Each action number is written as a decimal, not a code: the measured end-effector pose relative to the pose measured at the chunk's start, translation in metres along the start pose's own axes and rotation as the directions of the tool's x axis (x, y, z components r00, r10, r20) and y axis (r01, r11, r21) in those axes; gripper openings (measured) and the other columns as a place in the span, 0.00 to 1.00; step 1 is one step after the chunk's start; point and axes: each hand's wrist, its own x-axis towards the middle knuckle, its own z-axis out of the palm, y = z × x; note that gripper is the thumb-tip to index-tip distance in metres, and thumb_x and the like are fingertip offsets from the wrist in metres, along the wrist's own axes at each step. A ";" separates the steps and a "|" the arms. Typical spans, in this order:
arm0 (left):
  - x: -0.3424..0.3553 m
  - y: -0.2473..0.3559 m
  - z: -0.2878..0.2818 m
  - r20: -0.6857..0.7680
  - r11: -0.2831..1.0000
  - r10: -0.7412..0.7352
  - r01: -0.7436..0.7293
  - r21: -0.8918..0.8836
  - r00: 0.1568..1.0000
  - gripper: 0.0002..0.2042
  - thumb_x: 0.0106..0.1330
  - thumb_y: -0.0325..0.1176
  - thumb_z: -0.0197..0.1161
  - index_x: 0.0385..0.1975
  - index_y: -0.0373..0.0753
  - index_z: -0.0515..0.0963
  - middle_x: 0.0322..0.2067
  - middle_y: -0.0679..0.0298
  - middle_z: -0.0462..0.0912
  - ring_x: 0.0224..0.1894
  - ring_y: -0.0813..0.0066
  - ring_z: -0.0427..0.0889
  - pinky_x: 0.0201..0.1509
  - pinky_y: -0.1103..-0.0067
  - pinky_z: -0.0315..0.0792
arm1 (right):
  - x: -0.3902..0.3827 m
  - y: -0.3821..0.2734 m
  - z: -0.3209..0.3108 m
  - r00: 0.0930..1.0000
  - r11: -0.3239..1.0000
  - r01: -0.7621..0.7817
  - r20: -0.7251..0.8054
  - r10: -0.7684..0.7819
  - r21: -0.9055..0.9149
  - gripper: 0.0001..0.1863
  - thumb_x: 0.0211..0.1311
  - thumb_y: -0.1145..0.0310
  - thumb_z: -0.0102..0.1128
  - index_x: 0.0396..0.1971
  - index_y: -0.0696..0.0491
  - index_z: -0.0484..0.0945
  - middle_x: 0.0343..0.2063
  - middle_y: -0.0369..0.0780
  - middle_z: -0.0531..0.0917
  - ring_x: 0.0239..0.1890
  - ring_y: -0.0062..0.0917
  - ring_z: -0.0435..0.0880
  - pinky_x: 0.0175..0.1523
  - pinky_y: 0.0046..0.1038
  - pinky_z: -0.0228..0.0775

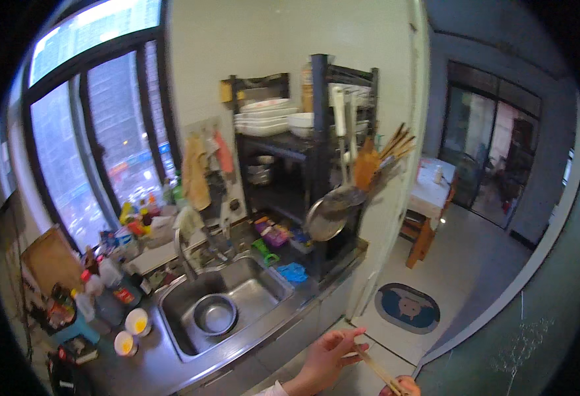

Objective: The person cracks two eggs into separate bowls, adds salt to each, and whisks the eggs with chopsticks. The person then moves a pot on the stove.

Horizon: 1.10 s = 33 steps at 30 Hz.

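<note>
A pair of thin wooden chopsticks [381, 373] slants between my two hands, in front of the counter and over the floor. My left hand [326, 363] has its thumb and fingers closed around their upper left end. At the bottom edge my right hand [405, 387] is closed on the other end, and most of that hand is cut off by the frame. Left of the sink, two small white cups [138, 322] with yellow contents stand on the counter. A round metal basin [215, 314] sits inside the steel sink [263, 280].
Bottles [115, 280] crowd the counter's left end beneath the window. A black rack [317, 152] holds stacked white dishes [267, 119], with a strainer [329, 218] and a chopstick holder [367, 165] hanging from its side. A blue cloth [292, 272] lies beside the sink. Rightward, a doorway leads to a mat [407, 308] and a table [433, 181].
</note>
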 end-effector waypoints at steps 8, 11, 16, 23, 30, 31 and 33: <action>-0.098 -0.054 -0.117 -0.132 0.981 0.100 -0.120 -0.151 0.986 0.16 0.72 0.34 0.53 0.57 0.39 0.68 0.57 0.58 0.72 0.54 0.62 0.77 0.60 0.65 0.71 | -0.046 -0.017 0.047 0.982 0.887 0.097 0.191 -0.010 -0.451 0.19 0.69 0.56 0.54 0.33 0.60 0.77 0.37 0.42 0.79 0.37 0.25 0.76 0.45 0.27 0.69; -0.134 -0.039 -0.164 -0.382 0.989 0.101 -0.135 -0.064 0.919 0.17 0.71 0.37 0.55 0.57 0.38 0.68 0.57 0.58 0.72 0.54 0.62 0.76 0.59 0.65 0.71 | -0.052 -0.001 0.057 0.968 0.882 0.029 0.232 0.092 -0.471 0.15 0.69 0.61 0.55 0.37 0.60 0.77 0.37 0.41 0.80 0.38 0.23 0.77 0.46 0.26 0.71; -0.210 -0.013 -0.280 -0.682 0.949 0.244 -0.315 0.021 0.689 0.19 0.70 0.42 0.57 0.51 0.33 0.71 0.49 0.57 0.78 0.46 0.64 0.80 0.50 0.70 0.76 | -0.062 0.037 0.087 0.902 0.757 0.116 0.387 0.190 -0.643 0.12 0.66 0.65 0.59 0.38 0.60 0.78 0.38 0.41 0.80 0.39 0.25 0.78 0.47 0.25 0.71; -0.345 0.070 -0.469 -0.900 0.713 0.411 -0.667 0.218 0.146 0.13 0.70 0.43 0.56 0.41 0.38 0.73 0.39 0.61 0.81 0.35 0.72 0.82 0.35 0.78 0.77 | -0.076 0.123 0.191 0.695 0.712 0.409 0.700 0.162 -0.571 0.13 0.66 0.62 0.60 0.33 0.59 0.80 0.33 0.40 0.81 0.37 0.24 0.78 0.44 0.28 0.71; -0.437 0.138 -0.707 -0.899 0.617 0.239 -0.657 0.433 -0.368 0.08 0.71 0.36 0.53 0.44 0.42 0.71 0.31 0.67 0.77 0.25 0.78 0.77 0.24 0.81 0.72 | -0.129 0.210 0.360 0.605 0.726 0.094 0.619 0.502 -0.681 0.19 0.72 0.57 0.47 0.31 0.59 0.76 0.30 0.39 0.78 0.34 0.24 0.77 0.41 0.28 0.71; -0.457 0.139 -0.739 -0.891 0.638 0.272 -0.625 0.449 -0.363 0.09 0.72 0.36 0.52 0.47 0.42 0.69 0.31 0.66 0.77 0.24 0.77 0.77 0.23 0.81 0.71 | -0.140 0.214 0.396 0.601 0.731 0.086 0.620 0.504 -0.677 0.19 0.72 0.57 0.46 0.32 0.59 0.75 0.30 0.39 0.78 0.33 0.24 0.77 0.40 0.28 0.71; -0.465 0.154 -0.779 -0.900 0.602 0.223 -0.673 0.430 -0.375 0.14 0.71 0.35 0.53 0.53 0.41 0.65 0.26 0.66 0.76 0.18 0.78 0.74 0.18 0.81 0.67 | -0.149 0.232 0.428 0.547 0.720 0.071 0.630 0.551 -0.691 0.19 0.72 0.57 0.45 0.40 0.60 0.73 0.29 0.40 0.77 0.28 0.23 0.78 0.34 0.24 0.73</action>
